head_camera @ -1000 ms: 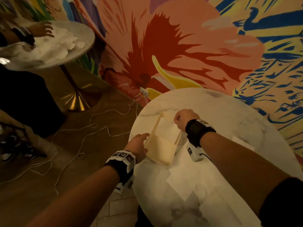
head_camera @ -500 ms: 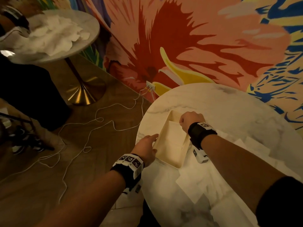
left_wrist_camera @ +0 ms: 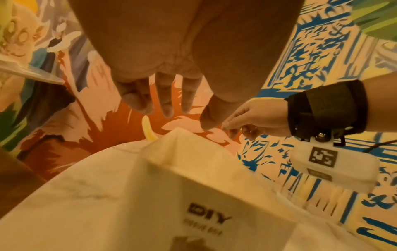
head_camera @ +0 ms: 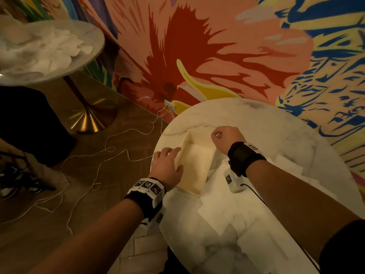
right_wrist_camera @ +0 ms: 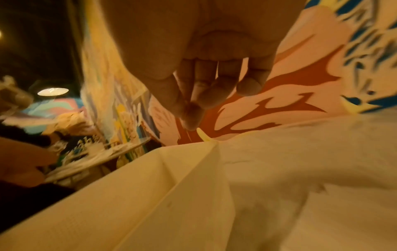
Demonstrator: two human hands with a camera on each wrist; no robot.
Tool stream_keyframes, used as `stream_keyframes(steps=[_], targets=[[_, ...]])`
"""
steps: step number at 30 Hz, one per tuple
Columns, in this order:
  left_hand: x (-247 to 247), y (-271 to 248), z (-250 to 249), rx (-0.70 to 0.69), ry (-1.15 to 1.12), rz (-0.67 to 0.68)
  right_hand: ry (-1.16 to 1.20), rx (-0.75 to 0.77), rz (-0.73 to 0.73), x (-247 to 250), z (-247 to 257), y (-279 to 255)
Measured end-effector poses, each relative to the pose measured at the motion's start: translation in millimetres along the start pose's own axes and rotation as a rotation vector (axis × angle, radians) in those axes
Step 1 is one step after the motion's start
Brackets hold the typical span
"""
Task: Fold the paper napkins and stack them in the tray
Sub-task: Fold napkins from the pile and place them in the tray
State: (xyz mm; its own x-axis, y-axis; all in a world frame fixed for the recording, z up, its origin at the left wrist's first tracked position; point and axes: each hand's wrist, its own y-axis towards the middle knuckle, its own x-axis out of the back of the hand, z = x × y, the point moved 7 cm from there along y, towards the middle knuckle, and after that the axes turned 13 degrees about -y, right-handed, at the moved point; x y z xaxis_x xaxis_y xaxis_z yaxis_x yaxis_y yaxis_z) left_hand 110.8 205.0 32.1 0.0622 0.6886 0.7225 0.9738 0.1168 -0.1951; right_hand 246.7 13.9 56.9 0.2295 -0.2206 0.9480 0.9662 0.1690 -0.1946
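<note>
A cream tray (head_camera: 194, 189) lies on the round marble table (head_camera: 256, 123), near its left edge. My left hand (head_camera: 173, 159) rests at the tray's left rim with straight fingers; the left wrist view shows this hand (left_wrist_camera: 171, 110) spread just above the tray (left_wrist_camera: 193, 178), holding nothing. My right hand (head_camera: 219, 135) hovers over the far right corner, fingers curled. In the right wrist view its thumb meets its fingertips (right_wrist_camera: 193, 115) with nothing visible between them, above the tray (right_wrist_camera: 193, 212). Flat white napkins (head_camera: 217, 206) lie beside the tray. I cannot tell whether a napkin lies inside.
More napkins (head_camera: 286, 165) lie under and right of my right forearm. A second round table (head_camera: 94, 36) at the upper left carries a heap of crumpled napkins (head_camera: 49, 50). White cables (head_camera: 98, 155) trail over the floor to a wall socket (head_camera: 169, 104). A painted wall stands behind.
My right hand has drawn back slightly from inside the tray to its far right corner. My left hand stays at the left rim. The head view has shifted.
</note>
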Motion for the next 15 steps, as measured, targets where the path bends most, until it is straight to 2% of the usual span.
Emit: stream_keyframes(steps=[3,8,11,15], targets=[[-7,-4,-34,-0.122,-0.041,-0.029,0.135,-0.063,-0.015,4,-34,-22],[-41,-35,-91,-0.244,-0.252,0.084,0.118,-0.131,0.086,-23,-92,-64],[-73,-51,-98,-0.205,-0.258,0.162,0.055,-0.106,0.2,-52,-114,-87],[-121,-69,-79,-0.103,-0.105,0.312,-0.028,-0.064,0.303,-84,-132,-107]])
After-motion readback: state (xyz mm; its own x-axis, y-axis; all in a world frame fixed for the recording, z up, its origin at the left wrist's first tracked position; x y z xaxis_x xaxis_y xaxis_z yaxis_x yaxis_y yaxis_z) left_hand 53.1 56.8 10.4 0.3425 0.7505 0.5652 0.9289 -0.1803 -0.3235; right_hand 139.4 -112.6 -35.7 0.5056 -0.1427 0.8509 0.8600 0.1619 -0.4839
